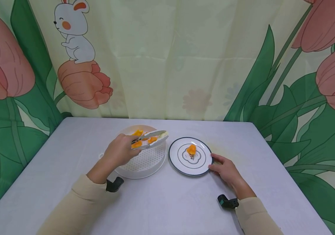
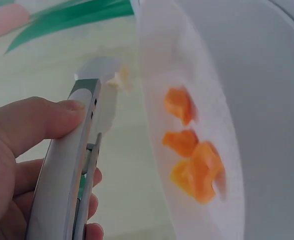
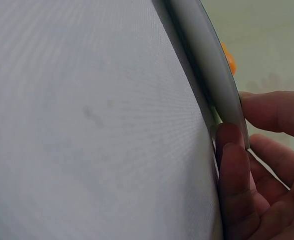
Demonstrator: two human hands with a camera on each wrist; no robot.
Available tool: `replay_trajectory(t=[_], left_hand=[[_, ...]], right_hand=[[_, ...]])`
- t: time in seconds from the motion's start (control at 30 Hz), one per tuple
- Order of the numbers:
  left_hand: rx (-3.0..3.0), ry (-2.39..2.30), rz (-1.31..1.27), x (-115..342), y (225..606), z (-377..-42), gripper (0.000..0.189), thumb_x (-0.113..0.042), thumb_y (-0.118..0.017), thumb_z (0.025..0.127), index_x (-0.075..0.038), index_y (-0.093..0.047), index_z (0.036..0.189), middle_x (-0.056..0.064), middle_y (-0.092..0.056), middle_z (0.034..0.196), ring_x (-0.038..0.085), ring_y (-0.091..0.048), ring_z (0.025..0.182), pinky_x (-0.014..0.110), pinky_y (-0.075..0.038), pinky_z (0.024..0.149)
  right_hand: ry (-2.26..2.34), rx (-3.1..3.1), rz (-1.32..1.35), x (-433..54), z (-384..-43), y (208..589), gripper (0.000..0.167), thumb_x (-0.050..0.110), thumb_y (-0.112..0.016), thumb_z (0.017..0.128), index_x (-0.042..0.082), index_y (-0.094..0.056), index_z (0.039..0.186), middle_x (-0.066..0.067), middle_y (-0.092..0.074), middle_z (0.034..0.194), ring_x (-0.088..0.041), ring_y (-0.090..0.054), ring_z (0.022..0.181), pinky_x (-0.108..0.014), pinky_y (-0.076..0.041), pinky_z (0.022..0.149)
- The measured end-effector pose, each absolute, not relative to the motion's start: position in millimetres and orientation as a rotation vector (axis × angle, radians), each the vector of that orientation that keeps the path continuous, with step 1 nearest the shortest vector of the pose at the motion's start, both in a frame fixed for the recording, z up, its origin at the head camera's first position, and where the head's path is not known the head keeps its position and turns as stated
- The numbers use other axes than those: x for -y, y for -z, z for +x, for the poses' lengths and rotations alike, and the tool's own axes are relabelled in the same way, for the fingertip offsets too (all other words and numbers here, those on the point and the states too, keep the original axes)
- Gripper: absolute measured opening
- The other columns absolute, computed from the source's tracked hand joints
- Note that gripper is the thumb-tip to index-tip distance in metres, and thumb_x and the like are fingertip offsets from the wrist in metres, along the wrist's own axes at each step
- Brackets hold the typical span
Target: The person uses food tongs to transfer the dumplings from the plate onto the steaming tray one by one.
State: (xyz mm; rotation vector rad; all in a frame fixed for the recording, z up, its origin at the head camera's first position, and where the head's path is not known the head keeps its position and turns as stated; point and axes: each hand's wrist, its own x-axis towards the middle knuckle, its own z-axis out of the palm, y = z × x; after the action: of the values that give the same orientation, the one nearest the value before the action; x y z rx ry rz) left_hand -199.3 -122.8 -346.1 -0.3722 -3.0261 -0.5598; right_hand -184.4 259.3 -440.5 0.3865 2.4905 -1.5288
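Note:
My left hand (image 1: 120,150) grips a pair of metal tongs (image 2: 62,170) above a round white container with a perforated bottom (image 1: 143,162). The thumb presses one tong arm in the left wrist view, fingers curled around the other side. The tong ends point right, toward the plate; a pale yellowish patch shows at them, too blurred to identify. Several orange pieces (image 2: 199,170) lie inside the container. To its right is a white plate with a dark rim (image 1: 182,165), bearing one orange piece (image 1: 191,149). My right hand (image 1: 227,169) pinches the plate's right edge, thumb on top and fingertips underneath.
A white cloth covers the table (image 1: 167,205). Behind it hangs a pale curtain (image 1: 167,65) printed with tulips and a white cartoon animal. Black wrist cameras (image 1: 115,184) sit at both cuffs. Container and plate stand close side by side.

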Motion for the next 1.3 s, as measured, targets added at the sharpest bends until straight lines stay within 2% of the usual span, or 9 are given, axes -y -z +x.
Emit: replay_trajectory(t=[0.3, 0.53, 0.83, 0.97, 1.17, 1.3], left_hand=[[3.029, 0.585, -0.341, 147, 350, -195, 0.052, -0.023, -0.080, 0.085, 0.001, -0.065, 0.129, 0.017, -0.067, 0.111, 0.030, -0.059, 0.097, 0.044, -0.053, 0.078], [3.045, 0.586, -0.323, 158, 355, -192, 0.051, -0.023, -0.080, 0.085, 0.002, -0.066, 0.127, 0.015, -0.067, 0.104, 0.026, -0.056, 0.088, 0.040, -0.049, 0.070], [3.076, 0.594, -0.229, 169, 364, -190, 0.051, -0.023, -0.079, 0.086, 0.003, -0.065, 0.128, 0.019, -0.066, 0.110, 0.029, -0.057, 0.092, 0.039, -0.051, 0.070], [3.103, 0.601, -0.176, 172, 365, -189, 0.052, -0.023, -0.079, 0.086, 0.004, -0.064, 0.128, 0.020, -0.065, 0.110, 0.029, -0.056, 0.090, 0.036, -0.050, 0.067], [3.143, 0.587, -0.127, 174, 369, -190, 0.053, -0.023, -0.078, 0.086, 0.005, -0.063, 0.129, 0.020, -0.065, 0.110, 0.028, -0.054, 0.089, 0.033, -0.049, 0.064], [3.144, 0.562, -0.136, 174, 371, -192, 0.052, -0.024, -0.078, 0.086, 0.004, -0.064, 0.128, 0.019, -0.065, 0.108, 0.027, -0.054, 0.087, 0.034, -0.048, 0.064]], right_hand=[[1.527, -2.486, 0.383, -260, -183, 439, 0.064, 0.013, -0.066, 0.095, 0.007, -0.040, 0.153, -0.021, -0.028, 0.160, -0.037, -0.034, 0.136, -0.043, -0.045, 0.101], [1.533, -2.493, 0.367, -259, -183, 438, 0.064, 0.013, -0.067, 0.094, 0.006, -0.041, 0.152, -0.021, -0.028, 0.159, -0.037, -0.034, 0.136, -0.038, -0.048, 0.097], [1.522, -2.497, 0.363, -259, -182, 437, 0.064, 0.013, -0.067, 0.095, 0.006, -0.041, 0.152, -0.022, -0.027, 0.159, -0.037, -0.034, 0.136, -0.041, -0.047, 0.099], [1.527, -2.501, 0.355, -259, -181, 437, 0.063, 0.013, -0.067, 0.095, 0.005, -0.041, 0.152, -0.022, -0.027, 0.159, -0.038, -0.033, 0.136, -0.042, -0.046, 0.100], [1.534, -2.504, 0.341, -259, -181, 436, 0.063, 0.013, -0.067, 0.095, 0.004, -0.041, 0.152, -0.023, -0.028, 0.159, -0.038, -0.035, 0.134, -0.038, -0.048, 0.096], [1.532, -2.506, 0.342, -258, -181, 436, 0.063, 0.012, -0.067, 0.095, 0.004, -0.041, 0.152, -0.023, -0.028, 0.159, -0.038, -0.034, 0.135, -0.041, -0.047, 0.099]])
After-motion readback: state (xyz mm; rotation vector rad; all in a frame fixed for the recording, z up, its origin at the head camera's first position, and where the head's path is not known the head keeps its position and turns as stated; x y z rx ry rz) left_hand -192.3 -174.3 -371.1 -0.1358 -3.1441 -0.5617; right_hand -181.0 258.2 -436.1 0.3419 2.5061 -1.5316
